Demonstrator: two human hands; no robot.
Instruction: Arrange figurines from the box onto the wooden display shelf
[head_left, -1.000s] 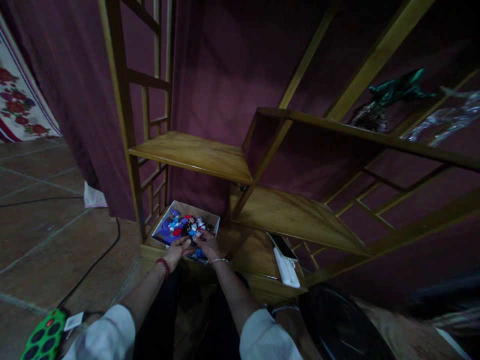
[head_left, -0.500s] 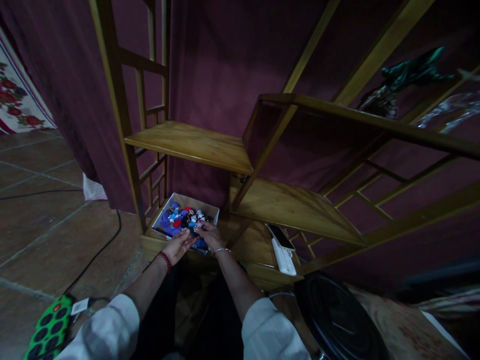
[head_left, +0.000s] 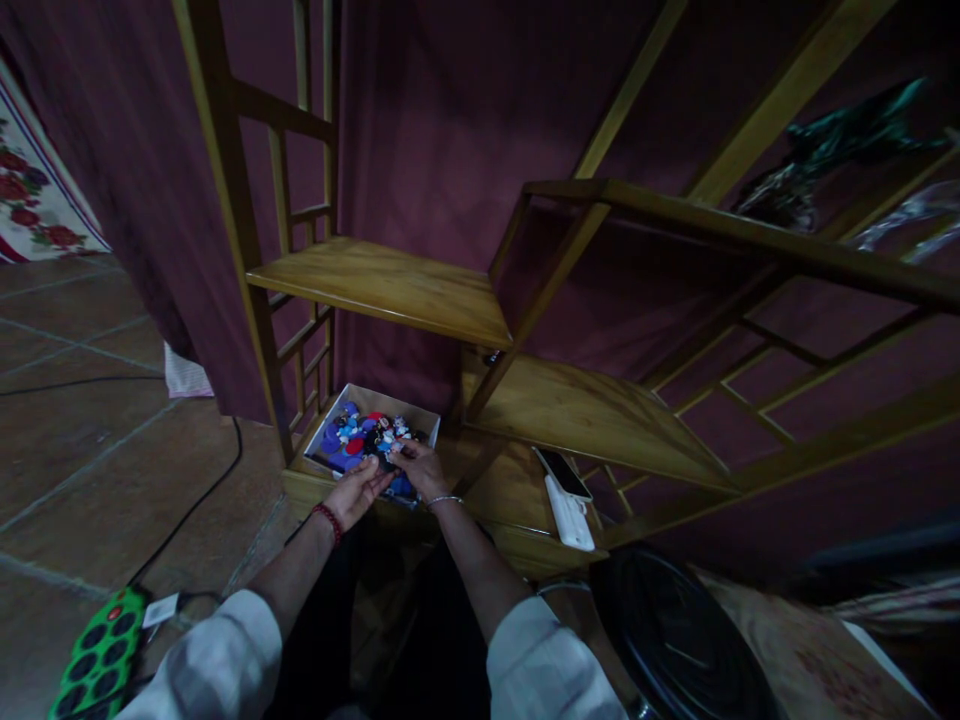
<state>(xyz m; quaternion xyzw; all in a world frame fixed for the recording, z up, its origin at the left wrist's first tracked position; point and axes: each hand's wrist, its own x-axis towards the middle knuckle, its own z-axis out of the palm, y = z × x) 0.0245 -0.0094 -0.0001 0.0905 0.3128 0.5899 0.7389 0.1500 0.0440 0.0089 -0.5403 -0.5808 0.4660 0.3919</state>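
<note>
A shallow open box (head_left: pixel 421 410) sits on the low shelf at the left, filled with small blue, red, white and black figures (head_left: pixel 351 435). Over its front edge, my left hand (head_left: pixel 360 490) has its fingers closed on a small dark piece, too small to make out. My right hand (head_left: pixel 418 468) is close beside it on the right, thumb and fingers pinched at the same spot above the figures. What sits between its fingertips is mostly hidden. A red bead bracelet is on my left wrist, a silver bangle on my right.
Wooden shelf boards (head_left: pixel 382 285) and slanted posts rise just above the box. A phone (head_left: pixel 562 473) and a white device (head_left: pixel 568 515) lie to the right. A black round seat (head_left: pixel 682 640) stands at lower right; a green power strip (head_left: pixel 101 655) with cable lies on the tiled floor.
Both hands stay at the box's front edge with almost no movement. The view has shifted very slightly.
</note>
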